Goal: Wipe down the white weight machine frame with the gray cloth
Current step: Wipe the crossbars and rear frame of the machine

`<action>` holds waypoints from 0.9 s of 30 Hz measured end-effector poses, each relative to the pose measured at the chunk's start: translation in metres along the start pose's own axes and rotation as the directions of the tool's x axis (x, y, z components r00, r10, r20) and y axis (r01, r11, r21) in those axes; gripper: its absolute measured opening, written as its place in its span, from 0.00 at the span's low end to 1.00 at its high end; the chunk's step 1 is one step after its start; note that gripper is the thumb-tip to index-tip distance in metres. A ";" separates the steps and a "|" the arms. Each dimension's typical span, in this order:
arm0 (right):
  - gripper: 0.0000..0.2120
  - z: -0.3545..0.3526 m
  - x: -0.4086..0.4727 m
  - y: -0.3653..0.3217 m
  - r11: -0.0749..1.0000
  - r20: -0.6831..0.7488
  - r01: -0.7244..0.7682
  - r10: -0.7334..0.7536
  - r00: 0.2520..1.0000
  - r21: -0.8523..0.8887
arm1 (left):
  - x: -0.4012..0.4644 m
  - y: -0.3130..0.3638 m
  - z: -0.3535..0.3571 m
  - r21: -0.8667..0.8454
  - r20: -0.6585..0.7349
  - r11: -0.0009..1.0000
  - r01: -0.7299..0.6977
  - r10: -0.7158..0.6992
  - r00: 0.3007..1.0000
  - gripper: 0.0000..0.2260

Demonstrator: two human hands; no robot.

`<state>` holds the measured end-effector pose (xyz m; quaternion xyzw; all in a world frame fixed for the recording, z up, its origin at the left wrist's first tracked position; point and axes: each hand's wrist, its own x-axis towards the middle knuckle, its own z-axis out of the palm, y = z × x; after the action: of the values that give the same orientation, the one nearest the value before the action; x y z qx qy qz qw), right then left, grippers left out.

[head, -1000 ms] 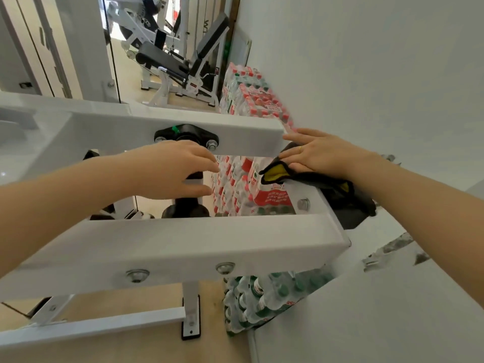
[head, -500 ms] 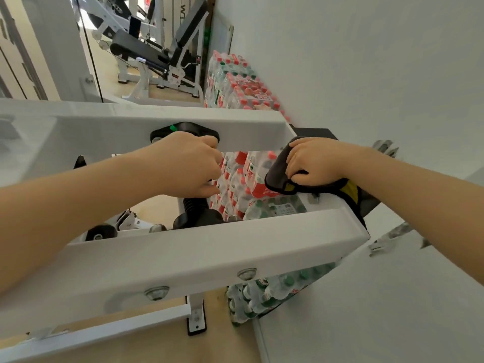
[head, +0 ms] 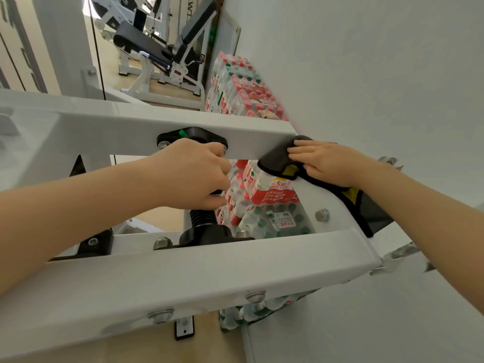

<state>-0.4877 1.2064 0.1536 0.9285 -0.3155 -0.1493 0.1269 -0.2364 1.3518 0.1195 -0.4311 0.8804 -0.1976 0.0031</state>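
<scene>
The white weight machine frame (head: 209, 268) fills the view: a near beam, a far beam and a short cross piece on the right joining them. The gray cloth (head: 275, 159), dark with a yellow patch, drapes over the corner where the far beam meets the cross piece. My right hand (head: 324, 163) lies flat on the cloth, pressing it onto that corner. My left hand (head: 193, 174) is curled around a black ribbed handle (head: 203, 218) that stands between the two beams.
Shrink-wrapped packs of bottled water (head: 262, 195) are stacked below the frame along the white wall (head: 366, 74) on the right. Black padded gym benches (head: 157, 51) stand at the back. Bolts (head: 322, 215) stick out of the frame.
My right hand slid the cloth up along the cross piece to the far beam's corner and flattened from a fist. My left hand stayed on the handle.
</scene>
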 end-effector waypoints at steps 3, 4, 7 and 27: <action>0.20 -0.004 0.028 0.001 0.999 0.081 0.004 -0.001 0.997 -0.038 | 0.002 0.002 0.001 0.030 0.004 0.999 0.013 -0.013 1.000 0.25; 0.19 -0.006 0.032 0.001 0.998 0.089 0.021 -0.016 0.996 -0.056 | 0.003 0.002 0.000 0.035 0.007 0.999 0.018 -0.019 1.000 0.23; 0.20 -0.004 0.014 0.002 0.996 0.054 0.076 -0.074 0.996 -0.051 | 0.002 0.003 -0.001 0.031 0.027 0.999 0.040 -0.041 0.999 0.21; 0.11 -0.019 -0.104 -0.038 0.826 -0.182 -0.130 0.270 0.946 0.549 | 0.009 0.036 -0.030 -0.162 0.183 0.960 0.230 -0.199 0.963 0.18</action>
<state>-0.5387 1.3025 0.1792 0.8998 -0.4220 0.0767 -0.0799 -0.2747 1.3748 0.1360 -0.5376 0.8393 -0.0793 0.0153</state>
